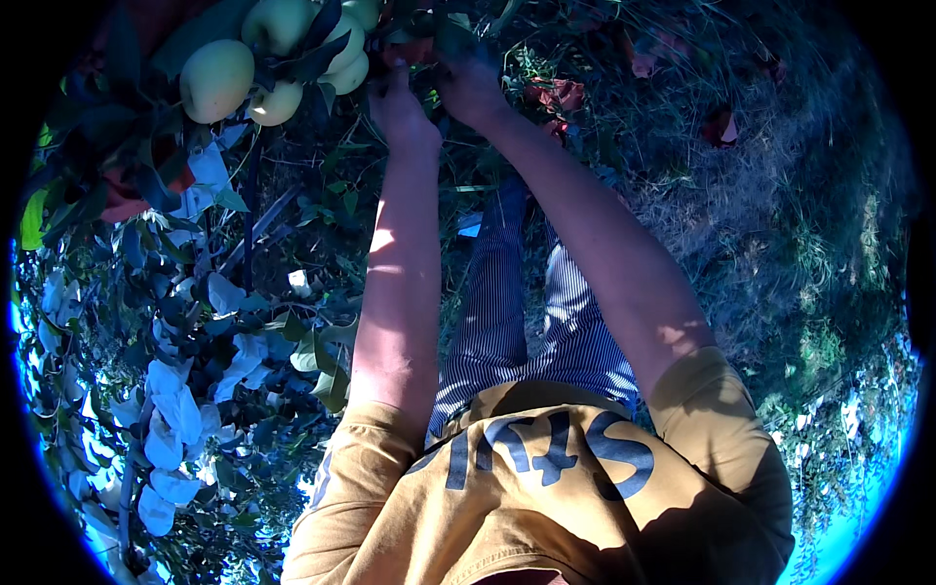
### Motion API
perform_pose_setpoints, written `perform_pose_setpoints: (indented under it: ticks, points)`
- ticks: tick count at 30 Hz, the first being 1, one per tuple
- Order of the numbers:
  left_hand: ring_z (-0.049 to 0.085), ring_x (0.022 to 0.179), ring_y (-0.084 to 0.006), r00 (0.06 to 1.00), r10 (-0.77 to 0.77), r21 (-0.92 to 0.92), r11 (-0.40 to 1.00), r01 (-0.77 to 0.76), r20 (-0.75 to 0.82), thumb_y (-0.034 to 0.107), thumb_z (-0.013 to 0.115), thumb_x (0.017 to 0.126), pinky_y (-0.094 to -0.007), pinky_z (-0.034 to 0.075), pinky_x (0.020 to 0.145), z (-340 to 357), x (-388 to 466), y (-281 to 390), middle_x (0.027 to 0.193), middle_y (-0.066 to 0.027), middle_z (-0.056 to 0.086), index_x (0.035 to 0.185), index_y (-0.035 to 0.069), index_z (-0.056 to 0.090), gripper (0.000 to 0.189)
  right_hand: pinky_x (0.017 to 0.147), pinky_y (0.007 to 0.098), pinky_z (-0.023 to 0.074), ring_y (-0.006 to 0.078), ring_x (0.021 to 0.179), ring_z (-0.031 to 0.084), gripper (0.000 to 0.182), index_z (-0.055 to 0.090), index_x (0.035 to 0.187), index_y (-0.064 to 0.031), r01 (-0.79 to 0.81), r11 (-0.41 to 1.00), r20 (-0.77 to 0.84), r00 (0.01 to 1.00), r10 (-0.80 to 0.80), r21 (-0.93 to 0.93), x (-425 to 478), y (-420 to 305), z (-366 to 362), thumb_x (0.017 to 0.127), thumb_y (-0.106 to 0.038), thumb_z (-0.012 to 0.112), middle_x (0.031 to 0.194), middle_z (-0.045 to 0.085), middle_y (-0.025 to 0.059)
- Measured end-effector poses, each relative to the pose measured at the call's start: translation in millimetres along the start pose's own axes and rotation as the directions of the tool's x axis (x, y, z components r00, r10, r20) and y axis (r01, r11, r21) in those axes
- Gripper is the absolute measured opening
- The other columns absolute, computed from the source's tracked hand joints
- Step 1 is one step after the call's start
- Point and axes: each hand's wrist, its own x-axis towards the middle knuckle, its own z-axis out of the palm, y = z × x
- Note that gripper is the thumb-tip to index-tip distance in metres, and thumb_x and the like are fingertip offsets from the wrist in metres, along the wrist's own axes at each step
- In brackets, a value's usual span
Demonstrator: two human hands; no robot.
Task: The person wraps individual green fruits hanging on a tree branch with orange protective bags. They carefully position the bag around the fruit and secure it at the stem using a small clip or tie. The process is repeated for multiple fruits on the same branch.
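Both arms reach out to the foliage at the top of the view. My left hand (401, 113) is raised against a piece of red paper (409, 51), its thumb at the lower edge. Just to the right, my right hand (472, 91) is bent in towards the same spot, its fingers lost in shadow and leaves. Whether either hand grips the paper, or something inside it, I cannot tell. A cluster of pale green apples hangs to the left of my hands, with one large apple (217, 81) at its outer side and a smaller apple (276, 103) below.
Crumpled red paper (557, 95) lies in the grass on the right. More red paper (128, 194) shows among leaves on the left. Several white paper bags (175, 402) hang in the branches at lower left. A thin dark post (253, 212) stands near the left arm.
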Motion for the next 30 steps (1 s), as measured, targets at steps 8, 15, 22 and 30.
perform_pose_setpoints:
  ticks: [8, 15, 22, 30]
  points:
    - [0.06, 0.084, -0.0223, 0.958, 0.285, -0.081, 0.956, -0.281, 0.037, -0.006, 0.06, 0.079, -0.0349, 0.053, 0.074, 18.5, 48.6, -32.0, 0.095, -0.0118, 0.059, 0.091, -0.002, 0.054, 0.014, 0.074, 0.0473, 0.0503, 0.0395, 0.082, 0.061, 0.025, 0.064, 0.1, -0.0088, 0.001, 0.993, -0.035, 0.999, 0.003, 0.12, 30.3, -13.6, 1.8, 0.078, -0.015, 0.055, 0.095, 0.061, 0.0229]
    - [0.058, 0.086, -0.0244, 0.854, 0.52, 0.012, 0.854, -0.52, 0.028, -0.003, 0.064, 0.072, -0.0325, 0.05, 0.076, -0.2, 66.4, -51.8, 0.097, -0.0135, 0.058, 0.076, -0.004, 0.059, 0.006, 0.075, 0.0329, 0.0517, 0.0234, 0.084, 0.066, 0.026, 0.064, 0.106, -0.0084, 0.021, 0.967, 0.013, 1.0, -0.025, 0.254, 47.2, -7.0, 16.1, 0.081, -0.008, 0.058, 0.096, 0.067, 0.0127]
    - [0.057, 0.088, -0.0167, 0.682, 0.726, 0.238, 0.648, -0.723, 0.094, -0.001, 0.065, 0.075, -0.0297, 0.048, 0.078, 0.2, 45.2, -49.2, 0.095, -0.0109, 0.058, 0.092, -0.003, 0.053, 0.02, 0.08, 0.0311, 0.0506, 0.0204, 0.091, 0.065, 0.024, 0.065, 0.103, -0.0075, -0.14, 0.917, 0.244, 0.969, 0.049, 0.374, 44.2, -9.9, 19.7, 0.08, -0.006, 0.057, 0.097, 0.068, 0.0092]
    - [0.056, 0.088, -0.0132, 0.906, 0.262, -0.693, 0.72, 0.046, 0.333, 0.0, 0.061, 0.08, -0.0292, 0.048, 0.076, -10.6, 54.5, -34.3, 0.096, -0.0074, 0.058, 0.094, -0.001, 0.052, 0.016, 0.078, 0.0339, 0.0512, 0.0259, 0.086, 0.065, 0.027, 0.066, 0.101, -0.0103, -0.087, 0.956, 0.401, 0.915, -0.034, 0.28, 49.4, -19.6, 18.1, 0.076, -0.008, 0.056, 0.095, 0.067, 0.0133]
